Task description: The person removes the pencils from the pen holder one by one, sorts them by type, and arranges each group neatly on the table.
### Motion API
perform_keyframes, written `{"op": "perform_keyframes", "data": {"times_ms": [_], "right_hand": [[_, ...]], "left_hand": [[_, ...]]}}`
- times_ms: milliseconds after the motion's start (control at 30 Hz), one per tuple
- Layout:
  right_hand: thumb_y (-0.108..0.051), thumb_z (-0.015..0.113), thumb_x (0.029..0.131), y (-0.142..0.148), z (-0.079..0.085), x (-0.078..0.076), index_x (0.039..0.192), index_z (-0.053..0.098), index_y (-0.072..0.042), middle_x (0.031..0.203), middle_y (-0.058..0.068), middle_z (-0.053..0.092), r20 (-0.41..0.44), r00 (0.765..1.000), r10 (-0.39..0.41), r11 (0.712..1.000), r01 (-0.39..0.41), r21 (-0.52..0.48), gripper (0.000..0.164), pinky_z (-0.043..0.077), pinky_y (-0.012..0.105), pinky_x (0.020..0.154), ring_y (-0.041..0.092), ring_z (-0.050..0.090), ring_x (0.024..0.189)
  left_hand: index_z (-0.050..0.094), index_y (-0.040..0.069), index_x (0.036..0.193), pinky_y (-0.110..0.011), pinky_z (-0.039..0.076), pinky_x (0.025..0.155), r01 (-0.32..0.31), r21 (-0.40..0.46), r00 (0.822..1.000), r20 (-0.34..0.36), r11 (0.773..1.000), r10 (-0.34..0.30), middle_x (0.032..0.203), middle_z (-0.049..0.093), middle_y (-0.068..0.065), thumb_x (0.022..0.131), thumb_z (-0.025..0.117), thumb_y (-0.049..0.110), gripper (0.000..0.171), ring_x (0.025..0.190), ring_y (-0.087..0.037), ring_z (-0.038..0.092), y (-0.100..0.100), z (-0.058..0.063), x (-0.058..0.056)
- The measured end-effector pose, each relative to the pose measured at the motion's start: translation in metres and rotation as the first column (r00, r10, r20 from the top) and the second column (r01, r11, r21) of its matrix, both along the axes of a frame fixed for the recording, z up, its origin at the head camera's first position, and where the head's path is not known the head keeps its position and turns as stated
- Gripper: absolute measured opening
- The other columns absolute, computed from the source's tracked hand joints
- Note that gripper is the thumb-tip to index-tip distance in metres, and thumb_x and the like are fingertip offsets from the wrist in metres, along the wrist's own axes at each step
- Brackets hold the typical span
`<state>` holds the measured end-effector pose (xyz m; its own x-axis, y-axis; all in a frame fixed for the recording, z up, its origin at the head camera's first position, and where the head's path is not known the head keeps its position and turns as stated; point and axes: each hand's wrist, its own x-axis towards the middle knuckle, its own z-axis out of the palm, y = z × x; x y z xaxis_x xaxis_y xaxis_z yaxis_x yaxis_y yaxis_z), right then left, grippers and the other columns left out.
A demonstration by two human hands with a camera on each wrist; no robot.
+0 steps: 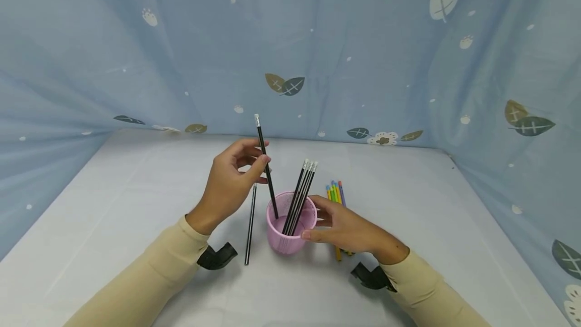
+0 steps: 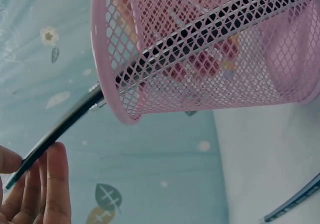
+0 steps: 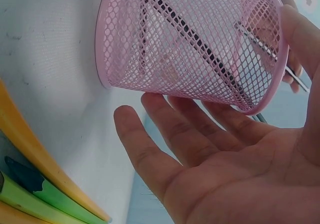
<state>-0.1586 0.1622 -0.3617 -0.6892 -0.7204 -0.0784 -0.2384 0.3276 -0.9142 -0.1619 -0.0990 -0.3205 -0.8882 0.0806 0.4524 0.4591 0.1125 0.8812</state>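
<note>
1. Nearest are two beige sleeves, the left sleeve [image 1: 150, 271] and the right sleeve [image 1: 436, 291], each with a black wrist mount [image 1: 217, 257] by its cuff.
2. Left of centre, a single black pencil [image 1: 250, 224] lies on the white tabletop [image 1: 408, 191], running from near to far, just beside the cup.
3. At the centre, a pink mesh pencil cup [image 1: 285, 244] stands upright on the tabletop. Its mouth faces up.
4. Inside the cup, a bundle of black pencils [image 1: 301, 197] leans to the far right, the silvery ferrules and pale erasers above the rim.
5. The right hand [image 1: 351, 226] holds the cup from the right: the thumb is at the near right of the rim, the other fingers spread along the far right side. Its grip is about as wide as the cup.
6. Right of the cup, partly hidden by the right hand, lie coloured pencils [image 1: 335, 193]; yellow, green, orange and purple show.
7. A little farther and to the left, the left hand [image 1: 229, 178] has a narrow grip, pinching an upright black pencil [image 1: 270, 184] between thumb and fingers. The pencil tilts slightly left, eraser up, its lower end inside the cup's left part.
8. Farthest, behind the tabletop, hangs a blue cloth [image 1: 363, 39] printed with leaves, flowers and paw marks.
</note>
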Motion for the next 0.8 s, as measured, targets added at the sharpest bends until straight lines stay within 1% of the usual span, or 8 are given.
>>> {"op": "perform_keyframes", "data": {"times_ms": [133,233,333,433,500,600,733,800], "right_hand": [[-0.023,0.070,0.095,0.000,-0.001,0.000,0.151,0.038,-0.017,0.148,0.002,0.050,-0.010,1.000,-0.002,1.000,0.002,0.001,0.065,0.045,0.049,0.114,0.026,0.052,0.136],[-0.023,0.070,0.095,-0.001,-0.001,0.000,0.151,0.037,-0.015,0.148,0.003,0.050,-0.008,1.000,0.004,1.000,-0.004,-0.012,0.066,0.045,0.048,0.114,0.027,0.051,0.137],[-0.021,0.071,0.094,-0.002,0.000,0.000,0.151,0.037,-0.014,0.148,0.005,0.050,0.011,1.000,0.006,1.000,-0.006,-0.028,0.067,0.047,0.048,0.112,0.028,0.050,0.138],[-0.020,0.071,0.094,-0.002,0.001,0.001,0.151,0.036,-0.013,0.147,0.006,0.050,0.027,1.000,0.006,0.999,-0.005,-0.036,0.067,0.048,0.047,0.111,0.028,0.050,0.138],[-0.020,0.071,0.094,-0.002,0.002,0.001,0.151,0.036,-0.013,0.147,0.006,0.050,0.035,0.999,0.006,0.999,-0.005,-0.040,0.067,0.049,0.045,0.110,0.028,0.050,0.138],[-0.020,0.072,0.094,-0.002,0.003,0.002,0.151,0.037,-0.013,0.147,0.007,0.050,0.041,0.999,0.005,0.999,-0.003,-0.044,0.067,0.050,0.043,0.109,0.028,0.051,0.137],[-0.021,0.073,0.093,-0.002,0.004,0.003,0.151,0.037,-0.014,0.146,0.007,0.051,0.044,0.999,-0.001,0.999,0.003,-0.044,0.069,0.051,0.043,0.109,0.028,0.051,0.136],[-0.021,0.073,0.093,-0.001,0.004,0.003,0.151,0.036,-0.014,0.147,0.007,0.050,0.044,0.999,-0.003,0.999,0.005,-0.043,0.069,0.051,0.044,0.109,0.028,0.051,0.137]], "left_hand": [[0.055,0.005,0.133,-0.037,0.065,0.066,0.015,0.022,1.000,0.015,1.000,-0.015,0.107,0.063,-0.017,0.097,0.063,0.008,0.036,0.092,-0.018,0.071,-0.004,0.002,0.000],[0.052,0.005,0.136,-0.039,0.065,0.066,0.028,0.046,0.998,0.051,0.999,-0.031,0.109,0.062,-0.016,0.099,0.060,0.008,0.039,0.091,-0.012,0.071,-0.009,0.004,-0.001],[0.050,0.006,0.138,-0.040,0.065,0.068,0.038,0.065,0.993,0.111,0.997,-0.046,0.110,0.062,-0.014,0.101,0.058,0.012,0.039,0.091,-0.012,0.070,-0.017,0.005,0.000],[0.050,0.008,0.138,-0.042,0.065,0.070,0.052,0.088,0.981,0.183,0.995,-0.067,0.108,0.062,-0.011,0.102,0.058,0.015,0.038,0.088,-0.014,0.071,-0.024,0.003,0.000],[0.051,0.008,0.138,-0.043,0.065,0.070,0.058,0.095,0.973,0.218,0.994,-0.077,0.107,0.062,-0.009,0.101,0.059,0.015,0.038,0.088,-0.014,0.071,-0.028,0.001,0.000],[0.052,0.008,0.137,-0.044,0.065,0.070,0.065,0.097,0.963,0.255,0.993,-0.088,0.107,0.062,-0.010,0.100,0.060,0.015,0.038,0.086,-0.013,0.070,-0.033,-0.003,0.001],[0.053,0.006,0.136,-0.044,0.065,0.069,0.065,0.075,0.952,0.296,0.995,-0.085,0.108,0.061,-0.011,0.100,0.061,0.014,0.038,0.083,-0.012,0.069,-0.038,-0.010,0.001],[0.053,0.005,0.136,-0.043,0.065,0.068,0.071,0.054,0.948,0.308,0.996,-0.084,0.108,0.061,-0.008,0.100,0.061,0.014,0.038,0.083,-0.011,0.068,-0.039,-0.013,0.001]]}}
